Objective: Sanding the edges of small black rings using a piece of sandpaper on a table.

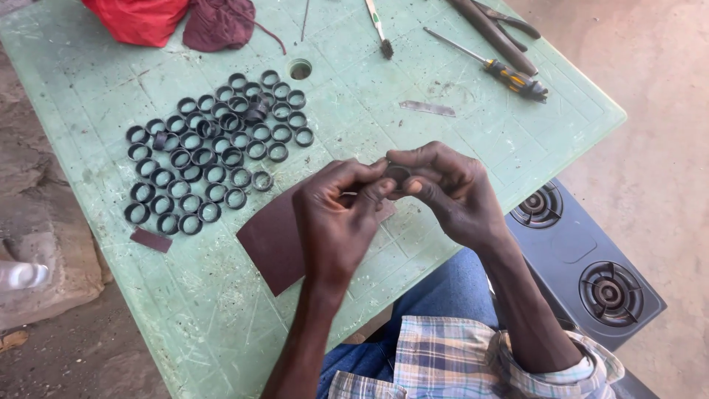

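- The left hand [336,214] is curling nearly closed, its thumb and fingertips pinching one side of a small dark ring [397,174].
- The right hand [450,188] is closing on the same ring from the other side, its fingers bent round it.
- The ring is being held just above the near edge of the green table [221,310], over a brown sheet of sandpaper [273,244]; it is looking round, dark and short, mostly hidden by fingers.
- Many matching black rings [214,148] are lying in rows on the table, well apart from the hands.
- A screwdriver [491,66] is lying at the far side.
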